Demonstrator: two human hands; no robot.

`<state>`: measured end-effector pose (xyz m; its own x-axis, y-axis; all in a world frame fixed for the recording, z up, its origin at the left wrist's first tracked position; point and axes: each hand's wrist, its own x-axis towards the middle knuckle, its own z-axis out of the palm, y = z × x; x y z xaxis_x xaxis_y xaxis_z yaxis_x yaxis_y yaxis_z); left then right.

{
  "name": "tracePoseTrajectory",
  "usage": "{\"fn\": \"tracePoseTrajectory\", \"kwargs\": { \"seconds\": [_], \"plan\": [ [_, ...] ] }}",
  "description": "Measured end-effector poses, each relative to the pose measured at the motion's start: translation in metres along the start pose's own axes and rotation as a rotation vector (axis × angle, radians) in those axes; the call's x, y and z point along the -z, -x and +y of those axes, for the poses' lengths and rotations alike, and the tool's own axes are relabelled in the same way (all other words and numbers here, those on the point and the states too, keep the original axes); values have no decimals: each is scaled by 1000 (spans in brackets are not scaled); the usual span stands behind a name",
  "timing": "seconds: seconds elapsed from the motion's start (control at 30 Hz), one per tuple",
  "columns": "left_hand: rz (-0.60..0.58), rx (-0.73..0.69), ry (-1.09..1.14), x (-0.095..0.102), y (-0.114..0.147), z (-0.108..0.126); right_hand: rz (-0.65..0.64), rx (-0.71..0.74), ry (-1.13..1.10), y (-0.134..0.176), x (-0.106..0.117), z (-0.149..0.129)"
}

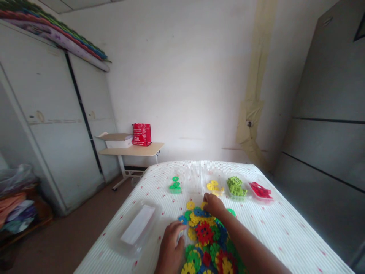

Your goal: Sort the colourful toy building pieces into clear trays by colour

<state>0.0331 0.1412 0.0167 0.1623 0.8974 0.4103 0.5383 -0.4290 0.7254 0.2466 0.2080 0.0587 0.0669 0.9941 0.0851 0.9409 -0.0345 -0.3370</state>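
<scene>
A pile of plastic snowflake discs (194, 258) in green, yellow, blue and red lies on the near part of the table. My left hand (172, 241) rests at the pile's left side, thumb and fingers apart, its fingertips by a blue disc (182, 219). At the far edge of the pile, my right hand (214, 204) has its fingers closed on a yellow disc (203, 205), which they partly cover. Beyond stand clear containers with green discs (175, 185), yellow discs (213, 186), light-green square pieces (236, 187) and red pieces (260, 190).
A clear plastic box (138, 225) with a white strip in it sits left on the striped tablecloth (288, 232). A side table (142, 150) against the wall bears a red bag (142, 134) and a white box (119, 142). Cabinets (54, 125) line the left side.
</scene>
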Motion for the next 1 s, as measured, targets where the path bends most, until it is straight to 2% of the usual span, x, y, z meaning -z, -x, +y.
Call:
{"fn": "tracePoseTrajectory", "kwargs": {
  "seconds": [0.13,0.27,0.37,0.5,0.6,0.73,0.87,1.0],
  "plan": [
    [12,-8,14,0,1,-1,4,45,11,10,9,-2],
    [22,6,30,-1,2,0,42,85,4,9,38,0],
    [35,9,52,-2,1,0,153,24,9,-2,66,7],
    [57,1,67,-3,-1,-2,417,-39,1,-6,84,20],
    [77,-17,59,-3,-2,-5,559,44,-38,11,80,37],
    [84,-37,23,-4,-4,-9,585,121,-102,61,63,75],
    [82,-28,-30,-7,-6,-10,489,-26,-186,113,49,118],
    [78,7,-98,-8,-8,-7,400,-231,-304,141,44,141]
  ]
}}
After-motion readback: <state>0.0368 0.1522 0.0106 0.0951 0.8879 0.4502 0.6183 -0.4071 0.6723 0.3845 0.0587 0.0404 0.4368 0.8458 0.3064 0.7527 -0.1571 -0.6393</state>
